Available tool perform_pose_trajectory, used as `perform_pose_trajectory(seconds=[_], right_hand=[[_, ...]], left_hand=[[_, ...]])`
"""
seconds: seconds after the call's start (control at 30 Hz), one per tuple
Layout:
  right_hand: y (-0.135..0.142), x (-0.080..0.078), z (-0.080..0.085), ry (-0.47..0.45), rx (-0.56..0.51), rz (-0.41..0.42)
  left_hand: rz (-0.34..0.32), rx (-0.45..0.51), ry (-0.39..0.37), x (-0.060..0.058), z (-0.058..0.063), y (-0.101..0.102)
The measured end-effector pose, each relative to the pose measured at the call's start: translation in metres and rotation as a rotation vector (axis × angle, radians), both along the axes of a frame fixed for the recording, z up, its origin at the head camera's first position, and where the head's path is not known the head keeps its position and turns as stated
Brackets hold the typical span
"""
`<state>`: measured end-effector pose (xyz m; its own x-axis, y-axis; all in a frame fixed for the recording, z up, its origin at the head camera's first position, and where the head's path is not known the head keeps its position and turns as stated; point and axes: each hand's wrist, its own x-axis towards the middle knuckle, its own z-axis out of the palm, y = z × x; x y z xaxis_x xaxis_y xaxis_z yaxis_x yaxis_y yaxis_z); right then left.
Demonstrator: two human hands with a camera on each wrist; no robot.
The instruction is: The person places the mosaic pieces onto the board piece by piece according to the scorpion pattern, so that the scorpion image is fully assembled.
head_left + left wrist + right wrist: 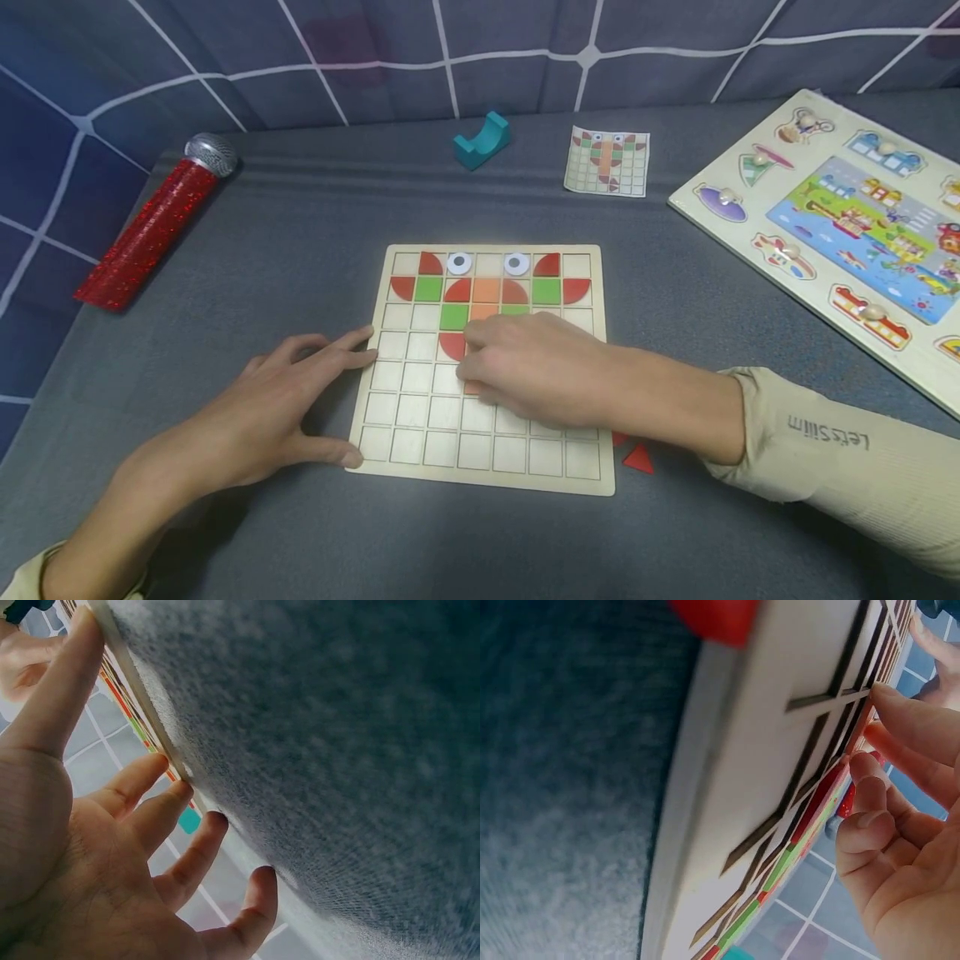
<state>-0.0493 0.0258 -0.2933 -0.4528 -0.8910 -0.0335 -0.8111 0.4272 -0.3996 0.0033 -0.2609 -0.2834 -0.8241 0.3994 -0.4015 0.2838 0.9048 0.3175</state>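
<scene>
A wooden grid board (442, 446) lies flat, its upper cells filled with red quarter-circles, green squares (453, 317), orange squares (486, 290) and two round eye pieces (459, 263). My left hand (288, 408) rests along the board's left edge, thumb at the near corner and fingertips farther up the side. Over the middle column, my right hand (536, 367) pinches an orange square tile (472, 388) down at a cell, thumb and index fingertip on it. In the right wrist view its other fingers are curled, and the hand hides several cells in the head view.
Red triangles (639, 459) lie beside the board's near right corner. Behind it are a printed pattern card (606, 162) and a teal curved block (482, 142). A red glitter microphone (161, 221) lies far left; a wooden knob puzzle (757, 200) occupies the right.
</scene>
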Motion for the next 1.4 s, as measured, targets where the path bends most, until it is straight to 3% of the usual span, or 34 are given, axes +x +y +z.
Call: perform_pose_trajectory(seconds=[0.33, 0.73, 0.93, 1.2, 1.4], right_hand=[[0.026, 0.009, 0.000, 0.062, -0.033, -0.018], [0.120, 0.028, -0.003, -0.027, -0.007, -0.135], [0.165, 0.041, -0.015, -0.015, 0.096, -0.202], [0.196, 0.061, -0.040, -0.108, 0.420, -0.393], [0.207, 0.070, -0.046, -0.073, 0.350, -0.428]], left_hand=[[0.004, 0.002, 0.001, 0.000, -0.001, 0.001], [-0.006, 0.009, 0.012, 0.002, -0.001, -0.001], [-0.016, 0.003, 0.027, 0.002, -0.001, -0.002], [-0.024, 0.018, 0.039, 0.002, -0.002, -0.002], [-0.024, 0.016, 0.033, 0.001, -0.001, -0.001]])
